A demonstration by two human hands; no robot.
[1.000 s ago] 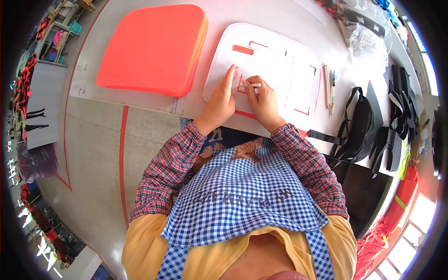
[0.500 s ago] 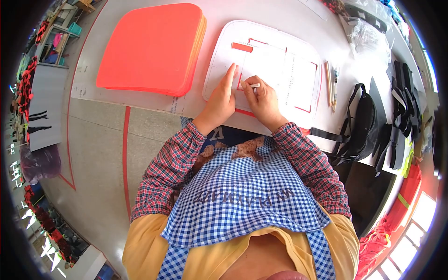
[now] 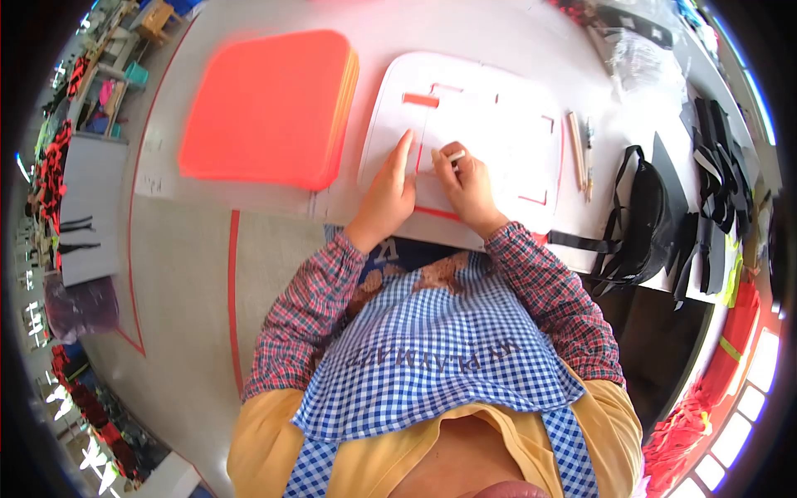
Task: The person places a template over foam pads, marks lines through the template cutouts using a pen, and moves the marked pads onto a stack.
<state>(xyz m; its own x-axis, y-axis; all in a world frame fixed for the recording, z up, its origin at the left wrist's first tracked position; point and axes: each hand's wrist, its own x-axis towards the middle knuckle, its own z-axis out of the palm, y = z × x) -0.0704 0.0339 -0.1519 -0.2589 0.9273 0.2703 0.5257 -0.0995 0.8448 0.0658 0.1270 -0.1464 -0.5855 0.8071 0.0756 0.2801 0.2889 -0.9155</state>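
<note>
A white template (image 3: pixel 465 108) with rounded corners and cut-out slots lies on the table before me, and red shows through its slots and along its near edge. My left hand (image 3: pixel 388 192) rests on the template's left half, fingers stretched out and held together beside a narrow slot. Close to its right, my right hand (image 3: pixel 469 187) is closed around a slim white pen (image 3: pixel 454 156), whose tip is by that slot and partly hidden by the fingers. Left of the template stands a neat stack of red panels (image 3: pixel 266 108) with rounded corners.
Pens (image 3: pixel 576 149) lie right of the template. Beyond them are a black bag (image 3: pixel 646 220) with a strap reaching toward the template, black straps (image 3: pixel 718 166) and clear plastic wrap (image 3: pixel 638 62). The table's near edge runs just in front of my apron.
The view has shifted a little, so the table and stack sit lower in it. My right hand has moved the pen slightly along the slot; my left hand stays on the template.
</note>
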